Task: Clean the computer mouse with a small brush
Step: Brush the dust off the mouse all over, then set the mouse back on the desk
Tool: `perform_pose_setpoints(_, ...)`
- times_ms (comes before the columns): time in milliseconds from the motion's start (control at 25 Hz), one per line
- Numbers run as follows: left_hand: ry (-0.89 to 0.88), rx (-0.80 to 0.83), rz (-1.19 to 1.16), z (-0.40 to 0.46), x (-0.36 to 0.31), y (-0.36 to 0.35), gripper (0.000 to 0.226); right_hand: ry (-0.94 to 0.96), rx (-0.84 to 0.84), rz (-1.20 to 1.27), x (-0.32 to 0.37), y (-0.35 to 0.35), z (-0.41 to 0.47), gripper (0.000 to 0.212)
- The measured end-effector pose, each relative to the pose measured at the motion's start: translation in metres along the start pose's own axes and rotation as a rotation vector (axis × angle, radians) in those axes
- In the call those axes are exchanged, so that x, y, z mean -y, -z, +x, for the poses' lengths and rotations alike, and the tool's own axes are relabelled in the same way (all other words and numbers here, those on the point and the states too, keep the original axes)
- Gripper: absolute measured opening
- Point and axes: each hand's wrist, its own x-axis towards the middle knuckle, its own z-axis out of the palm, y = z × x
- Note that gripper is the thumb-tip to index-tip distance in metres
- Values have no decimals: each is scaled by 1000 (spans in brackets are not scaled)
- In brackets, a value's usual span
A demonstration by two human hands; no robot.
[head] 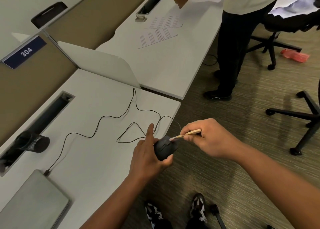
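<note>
While gripped, mouse [165, 148] beyond desk edge [170, 123]

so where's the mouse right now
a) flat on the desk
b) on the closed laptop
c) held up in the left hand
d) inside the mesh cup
c: the left hand grips the mouse off the desk edge, while the right hand puts the brush tip to its front.

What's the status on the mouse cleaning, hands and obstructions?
Left hand grips mouse, lifted off the desk edge. Right hand pinches brush, bristles on mouse front. Cable slack on desk, nothing blocking.
</note>
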Motion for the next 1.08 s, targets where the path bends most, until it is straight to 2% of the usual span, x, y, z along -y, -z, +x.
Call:
perform_pose_setpoints(120, 58, -10, -24, -4, 4, 1, 126, 13, -259, 4, -12, -2, -2, 15)
perform_pose_setpoints(200, 123, -48, -44, -8, 6, 1, 127, 6, -335, 88, -11, -14, -7, 31)
perform_pose_setpoints(240, 163, -65, -58, -9, 6, 1, 124, -15, -321, 152, -9, -22, -9, 37)
perform_pose_setpoints(360, 323, -100, -177, -9, 6, 1, 109, -56, -263, 291, -5, -52, -9, 35)
perform_pose_setpoints(480, 490, -129, -397, -8, 8, 2, 99, -48, -272, 250, -4, -85, -7, 35)
perform_pose_setpoints(560, 553, -153, -521, -5, 9, 2, 97, -73, -245, 211, -3, -104, -5, 43)
perform_pose_setpoints(680, 618, -193, -643, -3, 11, -2, 92, -119, -157, 217, 2, -125, -1, 60)
perform_pose_setpoints(880, 664, -224, -842, 2, 19, -4, 75, -84, -128, 247, 9, -146, 11, 75)
perform_pose_setpoints(1080, 705, -215, -896, 9, 25, -2, 68, -106, -125, 170, 7, -160, 27, 89)
